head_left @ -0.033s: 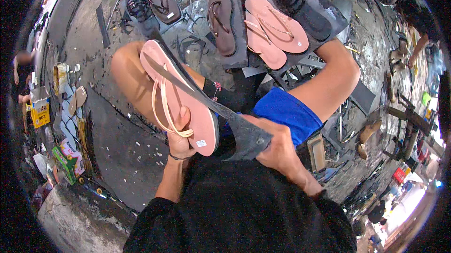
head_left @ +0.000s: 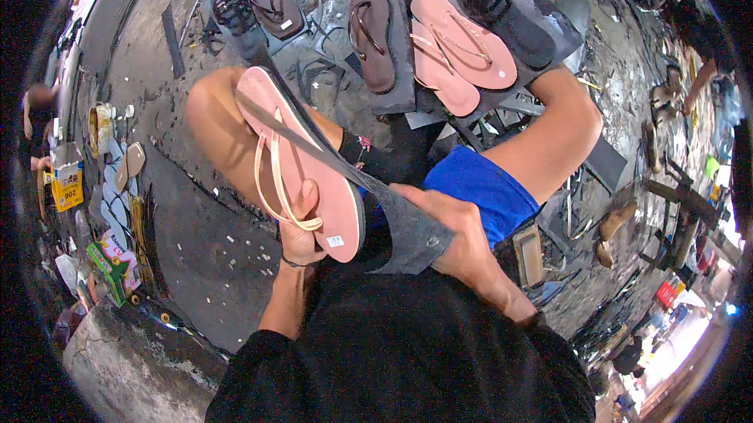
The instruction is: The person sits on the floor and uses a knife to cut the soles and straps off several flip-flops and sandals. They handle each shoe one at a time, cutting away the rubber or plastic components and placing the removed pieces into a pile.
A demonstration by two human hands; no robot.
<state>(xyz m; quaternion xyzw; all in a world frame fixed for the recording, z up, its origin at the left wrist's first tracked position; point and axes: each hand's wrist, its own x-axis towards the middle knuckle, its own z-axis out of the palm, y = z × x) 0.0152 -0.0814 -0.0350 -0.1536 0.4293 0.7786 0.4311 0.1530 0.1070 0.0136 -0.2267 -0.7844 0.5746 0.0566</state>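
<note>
My left hand (head_left: 300, 236) is closed on a pink flip-flop (head_left: 304, 152) with thin gold straps, its thumb lying on the footbed near the strap. The flip-flop is tilted, with a white label at its near end and a dark sole along its edge. A dark grey rubber offcut (head_left: 404, 231) runs as a narrow strip across the pink footbed and along the sole's edge. Its broad end is gripped by my right hand (head_left: 455, 227), thumb on top, the other fingers mostly hidden behind it. Whether the strip is still joined to the sole at the far end I cannot tell.
Beyond my legs lie two pink flip-flops (head_left: 463, 38) on a dark rubber sheet, a brown flip-flop (head_left: 372, 38) on another piece, and a dark pair at far left. Rubber scraps litter the floor. A yellow package (head_left: 67, 187) stands left; a wooden block (head_left: 530, 257) lies right.
My right hand and the broad end of the rubber offcut have shifted very slightly. The flip-flop in my left hand stays nearly still.
</note>
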